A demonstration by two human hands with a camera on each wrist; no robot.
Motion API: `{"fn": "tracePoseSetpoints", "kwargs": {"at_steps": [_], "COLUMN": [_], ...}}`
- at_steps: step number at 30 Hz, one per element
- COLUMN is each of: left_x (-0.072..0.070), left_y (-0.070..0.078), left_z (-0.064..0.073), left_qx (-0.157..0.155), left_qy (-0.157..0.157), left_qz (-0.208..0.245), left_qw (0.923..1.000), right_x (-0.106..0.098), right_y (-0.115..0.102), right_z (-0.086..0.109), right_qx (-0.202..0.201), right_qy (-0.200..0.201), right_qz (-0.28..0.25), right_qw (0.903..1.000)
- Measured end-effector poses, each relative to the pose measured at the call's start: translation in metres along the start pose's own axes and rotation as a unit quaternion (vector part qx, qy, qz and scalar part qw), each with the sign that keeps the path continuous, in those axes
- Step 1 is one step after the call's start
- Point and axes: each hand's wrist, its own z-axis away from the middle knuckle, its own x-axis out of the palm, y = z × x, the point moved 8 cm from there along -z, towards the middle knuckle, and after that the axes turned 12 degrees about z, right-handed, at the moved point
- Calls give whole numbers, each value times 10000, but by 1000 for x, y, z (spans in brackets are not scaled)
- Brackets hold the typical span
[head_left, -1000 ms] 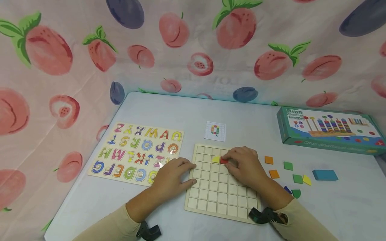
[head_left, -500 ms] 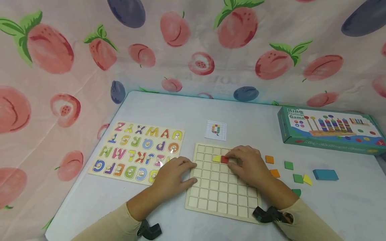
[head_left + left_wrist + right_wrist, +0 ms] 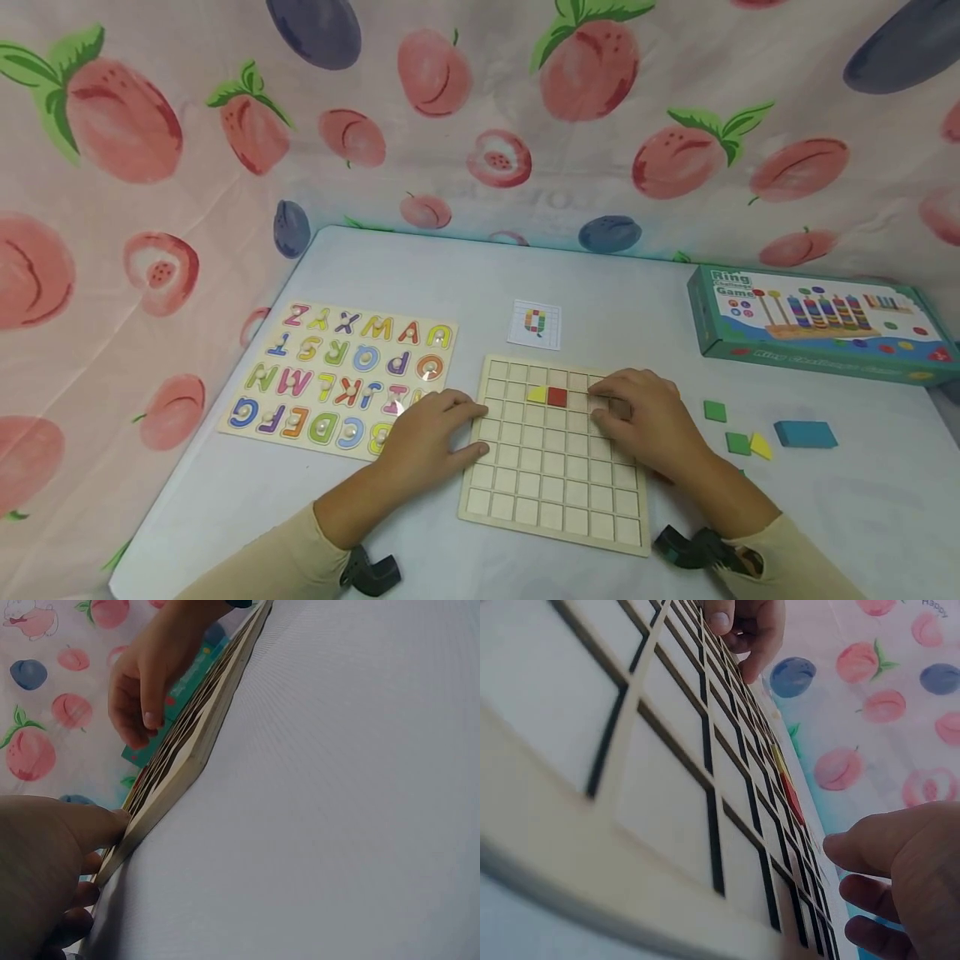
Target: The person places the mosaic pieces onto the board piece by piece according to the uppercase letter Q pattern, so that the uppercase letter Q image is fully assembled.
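A wooden grid board (image 3: 540,475) lies on the table, with a yellow piece (image 3: 537,394) and a red square (image 3: 557,397) side by side in cells of its second row. My left hand (image 3: 427,435) touches the board's left edge; its thumb (image 3: 97,825) rests at the rim in the left wrist view. Over the right side of the board is my right hand (image 3: 652,421), its thumb and fingers apart with nothing between them. In the right wrist view, the thumb (image 3: 870,844) is a short way from the red square (image 3: 790,796).
An alphabet puzzle board (image 3: 337,379) lies to the left, partly behind the left hand. Above the grid is a pattern card (image 3: 535,325). Green squares (image 3: 738,443), a yellow piece (image 3: 761,446) and a blue block (image 3: 806,434) lie right, before a green game box (image 3: 817,329).
My right hand has let go of the red square and moved right, now covering the orange squares. The red square stays beside the yellow piece. My left hand has not moved.
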Motion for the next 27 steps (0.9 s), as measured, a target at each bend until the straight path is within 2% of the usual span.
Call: {"fn": "tracePoseSetpoints", "kwargs": {"at_steps": [7, 14, 22, 27], "left_x": [-1, 1, 2, 1], "left_y": [1, 0, 0, 0], "left_z": [0, 0, 0, 0], "left_qx": [69, 26, 24, -11], "left_qy": [39, -6, -1, -16], "left_qz": [25, 25, -21, 10], "left_qw": [10000, 10000, 10000, 10000], "right_x": [-13, -29, -38, -43], "right_y": [14, 27, 51, 62], "right_z": [13, 30, 50, 62], "right_qx": [165, 111, 584, 760], "right_qy": [-32, 321, 130, 281], "right_qz": [71, 139, 348, 383], "right_qw": [9998, 9993, 9976, 9960]}}
